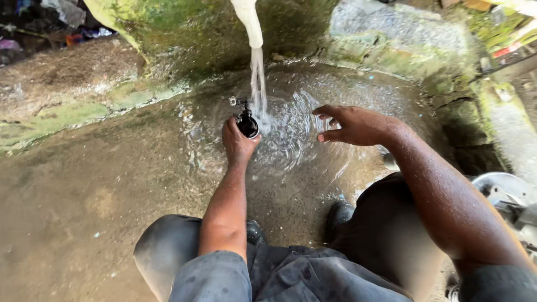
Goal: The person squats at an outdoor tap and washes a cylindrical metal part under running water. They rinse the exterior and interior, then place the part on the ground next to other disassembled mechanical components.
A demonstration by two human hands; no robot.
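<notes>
My left hand point(236, 144) grips a small dark round metal part point(246, 123), held just left of a stream of water point(258, 84) that falls from a pale pipe point(249, 19) above. A small metal fitting sticks up from the part's far side. My right hand point(351, 125) hovers to the right of the stream, empty, fingers spread and curled, wet. Both hands are over a shallow pool of rippling water point(291, 134) on a concrete floor.
A mossy stone wall point(184, 33) and a concrete curb point(61, 112) ring the wet basin. My knees in grey trousers point(168, 251) and dark shoes point(338, 215) are below. A metal bowl point(498, 187) with parts sits at right.
</notes>
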